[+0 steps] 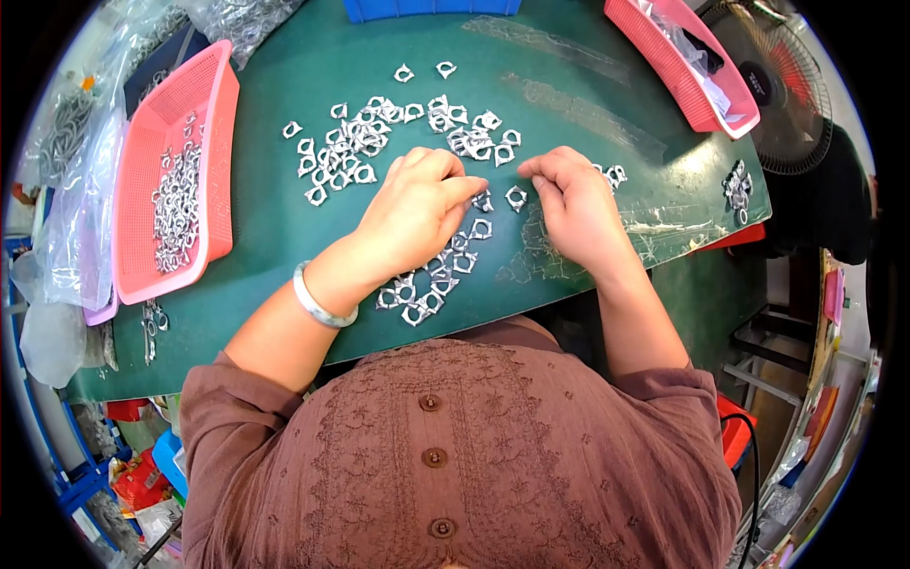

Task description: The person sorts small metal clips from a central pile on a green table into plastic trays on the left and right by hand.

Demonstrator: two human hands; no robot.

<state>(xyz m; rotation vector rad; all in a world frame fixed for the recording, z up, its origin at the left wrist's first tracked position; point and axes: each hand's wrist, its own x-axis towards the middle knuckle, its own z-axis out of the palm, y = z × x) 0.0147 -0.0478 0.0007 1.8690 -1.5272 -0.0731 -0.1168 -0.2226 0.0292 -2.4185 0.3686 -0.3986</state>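
Note:
Small silvery metal rings with pointed lugs lie on the green tabletop, in a loose heap [346,142] beyond my hands and a nearer group [441,275] beside my left wrist. My left hand [412,209] is closed, thumb and forefinger pinched at one small metal ring [483,201] that shows just under the fingertips. Facing it across a short gap, my right hand [578,204] has its thumb and fingers curled together; whatever is in them, if anything, is hidden. A single ring [516,198] lies flat between the two hands. A few more rings [616,175] show behind my right hand.
On the left stands a pink basket [223,142] with many such rings inside. Another pink basket [687,95] holding bags is at the far right, beside a fan [773,81]. A blue bin [431,9] sits at the back edge. Clear tape strips [588,114] cross the tabletop.

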